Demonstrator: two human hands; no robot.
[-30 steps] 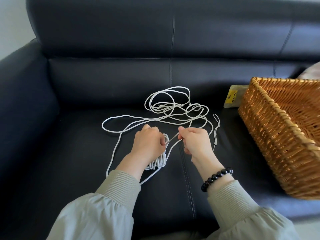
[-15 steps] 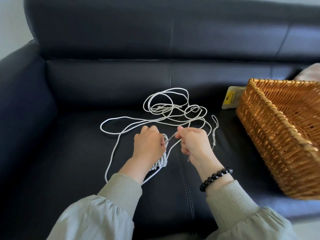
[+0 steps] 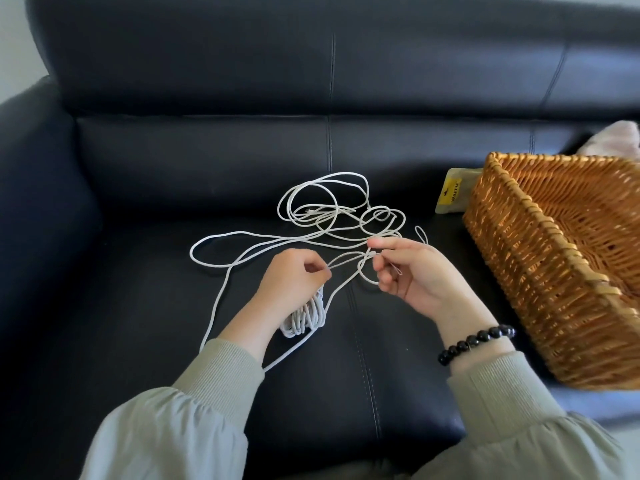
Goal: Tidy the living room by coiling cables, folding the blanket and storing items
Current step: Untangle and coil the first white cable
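Grey-green ribbed-cuff sleeves (image 3: 221,372); black bead bracelet (image 3: 476,342) on right wrist.

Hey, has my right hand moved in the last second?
Yes. The right hand, pinching the white cable, has drawn rightward from the sofa's seat seam, toward the wicker basket.

Two forearms reach forward from the bottom of the view, side by side, both in pale grey-green sleeves with ribbed cuffs. The left hand (image 3: 294,278) is seen from the back, its fingers curled round a coiled bundle of white cable (image 3: 303,320), with thumb and forefinger pinching a strand at the front. The right hand (image 3: 415,275) sits just to its right and close to it, palm turned inward. Its fingers (image 3: 379,242) are loosely bent and, with the thumb, pinch a strand of the same cable. A black bead bracelet (image 3: 476,341) circles the right wrist.
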